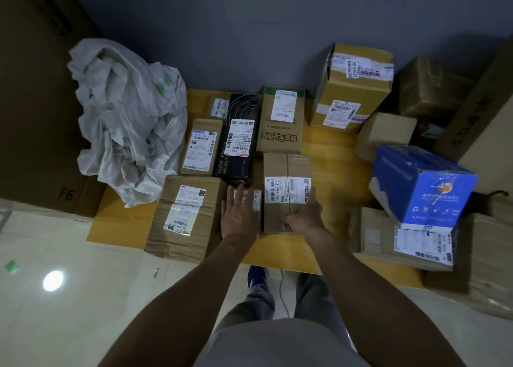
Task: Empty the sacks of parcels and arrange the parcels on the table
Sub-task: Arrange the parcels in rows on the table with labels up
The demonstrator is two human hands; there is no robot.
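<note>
Parcel [286, 191] under right hand [302, 216]; left hand [240, 214] flat alongside.

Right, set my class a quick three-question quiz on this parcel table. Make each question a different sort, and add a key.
1. True or false: the blue box rests tilted on brown parcels, not flat on the yellow table.
2. What lies at the table's far left? A. a crumpled white sack B. a red crate C. a metal tray
3. Fill the gap: the right hand rests on the taped box, whose cardboard is ____, while the left hand lies flat beside it.

Key: 1 true; 2 A; 3 brown.
</note>
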